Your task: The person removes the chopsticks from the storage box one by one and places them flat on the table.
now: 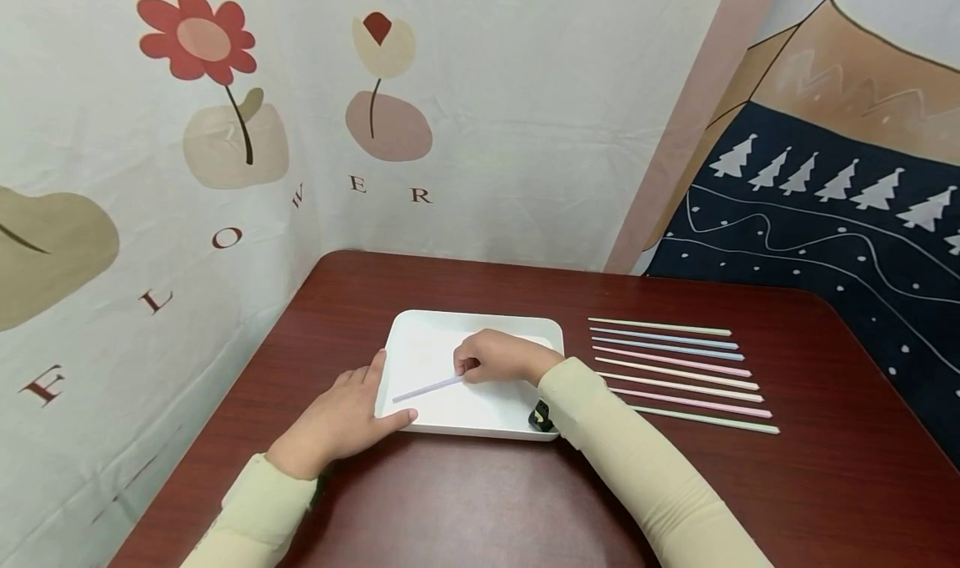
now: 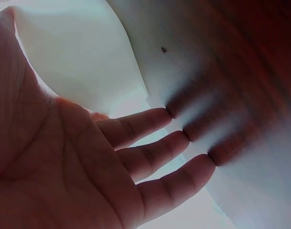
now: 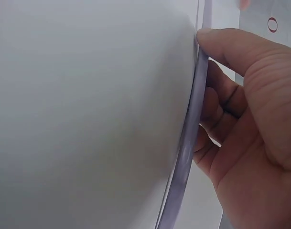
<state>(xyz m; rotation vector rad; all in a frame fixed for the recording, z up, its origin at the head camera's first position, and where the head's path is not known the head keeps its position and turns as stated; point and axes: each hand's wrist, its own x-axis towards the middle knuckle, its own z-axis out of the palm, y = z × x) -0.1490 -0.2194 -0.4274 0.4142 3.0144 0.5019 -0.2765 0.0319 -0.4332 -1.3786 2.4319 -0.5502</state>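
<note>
A white rectangular tray (image 1: 465,429) lies on the dark red table. My right hand (image 1: 502,357), over the tray, pinches a thin lavender straw (image 1: 427,389) between thumb and fingers; the straw slants toward the tray's front left corner. Close up in the right wrist view, the thumb presses on the glossy straw (image 3: 186,152) and the other fingers curl behind it. Along the tray's left side rests my left hand (image 1: 341,418), thumb at the front rim and fingers extended. Its fingertips touch the tabletop in the left wrist view, beside the tray's edge.
Several straws in green, blue, pink and cream (image 1: 675,359) lie in a spaced row on the table right of the tray; my right sleeve (image 1: 622,443) covers some of their left ends. A printed flower curtain (image 1: 510,134) hangs behind the table, a dark tree-patterned cloth (image 1: 825,243) at right.
</note>
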